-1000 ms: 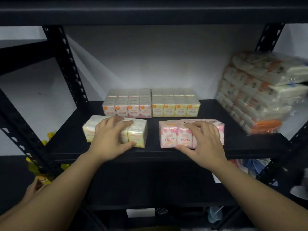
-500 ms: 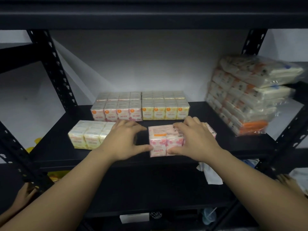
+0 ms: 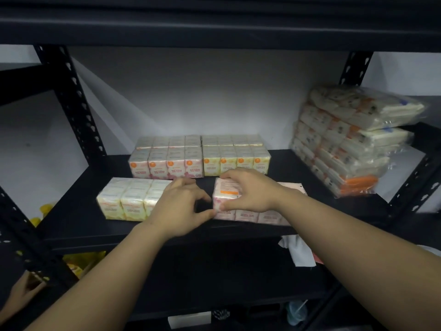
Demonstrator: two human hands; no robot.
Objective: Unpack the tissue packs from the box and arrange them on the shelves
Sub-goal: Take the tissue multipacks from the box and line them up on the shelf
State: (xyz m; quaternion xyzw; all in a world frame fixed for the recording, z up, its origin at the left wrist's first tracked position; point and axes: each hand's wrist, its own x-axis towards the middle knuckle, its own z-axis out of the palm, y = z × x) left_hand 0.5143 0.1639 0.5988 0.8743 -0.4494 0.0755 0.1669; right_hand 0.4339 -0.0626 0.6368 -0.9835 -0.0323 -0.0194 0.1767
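both forearms reach up from the bottom of the frame to the middle shelf [image 3: 78, 225]. the right hand [image 3: 250, 189] lies palm down on the left end of the pink pack [image 3: 248, 212], fingers curled over its top and thumb pressed to its near left corner, so it grips that pack. the left hand [image 3: 179, 206] sits just left of it, wrist bent, fingers loosely curled with a gap under them; its thumb tip touches the pink pack's lower left corner, and the back of the hand hides the right end of the yellow pack [image 3: 126, 199]. whether its fingers rest on the yellow pack cannot be told.

the pink pack lies at the shelf's front, centre-right of the frame; the yellow pack lies at the front, centre-left, near it but apart. behind them, against the wall, two more packs stand side by side and touching: a rose pack [image 3: 167, 158] on the left and a pale yellow pack [image 3: 235, 155] on the right. at the right of the frame a tall wrapped stack [image 3: 353, 144] leans on the shelf's right end. another hand [image 3: 21, 295] shows in the lower left corner. white cloth [image 3: 298, 254] hangs below the shelf edge, lower right.
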